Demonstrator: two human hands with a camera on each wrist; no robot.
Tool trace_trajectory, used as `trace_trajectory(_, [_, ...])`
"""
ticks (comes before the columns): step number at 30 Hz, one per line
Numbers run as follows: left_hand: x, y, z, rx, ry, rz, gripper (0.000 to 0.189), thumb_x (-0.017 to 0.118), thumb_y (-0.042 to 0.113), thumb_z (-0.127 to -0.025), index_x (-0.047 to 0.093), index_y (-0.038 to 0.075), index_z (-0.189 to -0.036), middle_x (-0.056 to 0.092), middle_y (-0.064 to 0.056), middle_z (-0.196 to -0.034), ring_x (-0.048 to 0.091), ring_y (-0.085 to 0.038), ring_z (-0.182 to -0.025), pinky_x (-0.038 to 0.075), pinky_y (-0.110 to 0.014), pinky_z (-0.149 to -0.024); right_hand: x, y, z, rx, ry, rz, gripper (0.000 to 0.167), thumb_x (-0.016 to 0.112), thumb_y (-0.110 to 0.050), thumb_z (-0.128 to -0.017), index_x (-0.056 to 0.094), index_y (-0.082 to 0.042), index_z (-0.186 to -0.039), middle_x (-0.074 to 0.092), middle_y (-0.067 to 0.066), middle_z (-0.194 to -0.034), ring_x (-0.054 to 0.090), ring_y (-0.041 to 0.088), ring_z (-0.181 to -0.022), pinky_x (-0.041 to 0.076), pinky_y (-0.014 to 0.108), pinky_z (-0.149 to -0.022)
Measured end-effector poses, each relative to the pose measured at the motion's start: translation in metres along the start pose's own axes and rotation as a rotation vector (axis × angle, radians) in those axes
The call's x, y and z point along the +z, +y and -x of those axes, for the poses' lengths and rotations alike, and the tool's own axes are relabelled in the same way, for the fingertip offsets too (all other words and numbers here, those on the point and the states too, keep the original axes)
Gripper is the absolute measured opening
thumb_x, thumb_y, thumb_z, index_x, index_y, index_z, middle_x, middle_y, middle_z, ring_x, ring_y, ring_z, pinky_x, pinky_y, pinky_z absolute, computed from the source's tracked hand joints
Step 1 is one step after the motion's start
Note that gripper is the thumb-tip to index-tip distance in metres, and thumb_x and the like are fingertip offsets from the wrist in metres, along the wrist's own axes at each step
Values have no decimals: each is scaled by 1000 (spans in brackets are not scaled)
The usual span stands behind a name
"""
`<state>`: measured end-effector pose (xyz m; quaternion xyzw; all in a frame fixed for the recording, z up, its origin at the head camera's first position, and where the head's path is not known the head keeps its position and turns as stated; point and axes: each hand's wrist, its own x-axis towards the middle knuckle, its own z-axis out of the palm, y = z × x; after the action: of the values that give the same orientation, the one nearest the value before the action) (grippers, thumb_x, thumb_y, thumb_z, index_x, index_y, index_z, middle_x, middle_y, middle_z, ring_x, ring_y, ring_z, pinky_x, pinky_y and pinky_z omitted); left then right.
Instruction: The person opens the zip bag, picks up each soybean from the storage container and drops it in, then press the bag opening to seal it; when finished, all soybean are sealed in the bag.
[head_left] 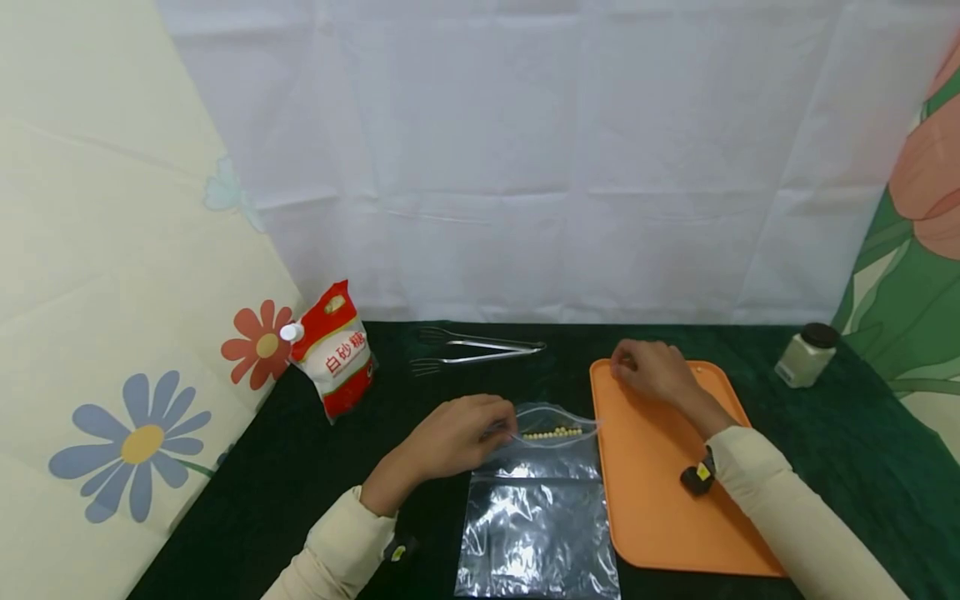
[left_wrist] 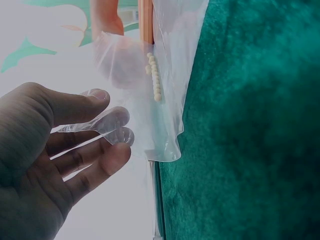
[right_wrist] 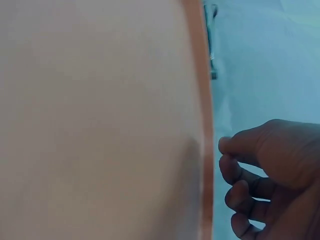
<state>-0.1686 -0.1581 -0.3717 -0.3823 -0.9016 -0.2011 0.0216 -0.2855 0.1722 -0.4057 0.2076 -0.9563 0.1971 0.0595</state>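
Note:
My left hand (head_left: 459,433) holds the left edge of a clear zip bag (head_left: 536,533) whose mouth gapes. In the left wrist view, thin plastic of the bag (left_wrist: 167,135) lies between thumb and fingers. Small pale-yellow balls (head_left: 553,433) sit in a cluster at the bag mouth, seen in a row in the left wrist view. My right hand (head_left: 654,371) is at the far left corner of an orange tray (head_left: 660,483). Its fingers are loosely bent, thumb and index tips close together; no object shows in it in the right wrist view.
Metal tongs (head_left: 480,350) lie at the back of the dark green cloth. A red and white bag of sugar (head_left: 341,354) with a white cap stands at back left. A jar with a black lid (head_left: 806,357) stands at right. A white cloth (head_left: 540,167) hangs behind.

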Motion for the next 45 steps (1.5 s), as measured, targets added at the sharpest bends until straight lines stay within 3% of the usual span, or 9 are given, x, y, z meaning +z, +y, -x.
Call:
trace_trajectory(8, [0,-1,-1,1,3,-24,10,70,16,-94,67,21,-102,63,13,-101,56,-1,-80,49,-21,-65,-12,-13,4,-109,32,-148,10,64,-24,-100,67,-16,-106,62,-4,-82,53,14,-64,46,34,-57])
trace_trajectory(16, [2,-2,0,0,-2,-8,10,70,16,-95,67,22,-103,64,13,-102,56,-1,-79,49,-21,-64,-21,-33,16,-198,43,-236,12,64,-27,-100,69,-19,-107,60,-8,-83,51,14,-64,45,34,-55])
trace_trajectory(24, [4,-1,1,-9,-2,-15,8,69,17,-95,67,21,-102,63,15,-100,56,0,-79,49,-22,-65,-22,-51,23,-549,-22,-391,10,65,-25,-99,65,-28,-109,58,-14,-87,50,8,-67,44,28,-59])
trace_trajectory(28, [4,-1,0,-6,3,-28,7,69,18,-96,67,22,-101,63,15,-100,56,0,-78,49,-22,-65,-22,-63,25,-643,-115,-426,10,64,-24,-100,66,-23,-109,57,-14,-88,50,8,-70,45,28,-60])
trace_trajectory(38, [3,-1,-1,3,4,-20,7,69,18,-96,67,21,-101,63,14,-100,55,-1,-77,49,-21,-63,-17,-72,28,-685,-190,-348,9,64,-26,-100,67,-28,-108,58,-16,-97,52,3,-72,50,34,-61])
trace_trajectory(45, [2,-1,-1,-5,2,-10,7,70,18,-95,67,21,-101,63,14,-100,56,-1,-78,49,-21,-63,-14,-76,29,-653,-227,-224,11,65,-26,-99,71,-21,-107,51,-15,-85,45,3,-68,43,25,-63])
